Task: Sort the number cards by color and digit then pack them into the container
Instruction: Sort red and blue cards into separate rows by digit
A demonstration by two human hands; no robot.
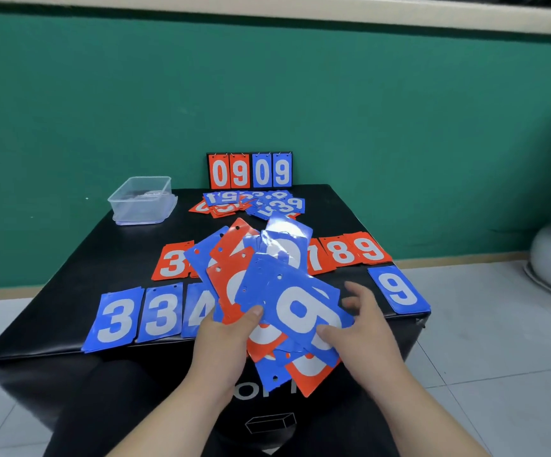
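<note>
**Mixed fan of cards held over the near table edge**

Head view: the left hand grips a fan of red and blue cards at 6 o'clock on the black table, thumb on top. The right hand lays its thumb on the top blue 9 card, with its fingers loosely spread and blurred. Sorted blue cards lie at 8 o'clock and red ones at 2. The clear container stands at 10 o'clock, the scoreboard at 12, and a loose pile just before it.
</note>
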